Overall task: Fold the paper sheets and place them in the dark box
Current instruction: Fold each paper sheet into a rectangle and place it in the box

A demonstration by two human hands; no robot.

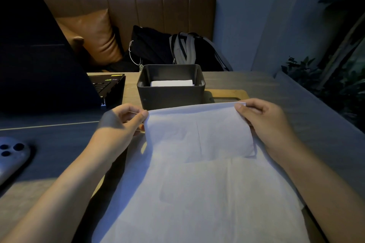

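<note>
Dim light falls over a grey wooden counter [256, 83] set against a brown padded bench [150, 8] holding a tan cushion [94, 35], a dark bag [150, 45] and a grey-and-black backpack [189, 49]. The counter's right edge runs diagonally down toward the near right, with dark foliage [320, 77] beyond it; bare counter lies between that edge and the right arm. On the left an open laptop [49, 65] fills the corner, its screen cut off by the picture's border, and a pale phone [11, 156] lies near the left border, partly out of view.

Straight ahead stands the dark box [170, 92], open-topped, with a folded white sheet [171, 83] lying inside, only its top showing above the near wall. A wooden board [229, 93] with a slot handle pokes out just behind and right of the box.

Both hands hold the far edge of a white paper sheet [199, 130], lifted and curled toward the person just in front of the box. The left hand [120, 120] pinches the left corner between thumb and curled fingers [143, 114]; the right hand [264, 118] pinches the right corner the same way. Below it, a larger spread of white paper [197, 203] covers the near counter and runs off the bottom border; how many sheets lie there is hard to tell.
</note>
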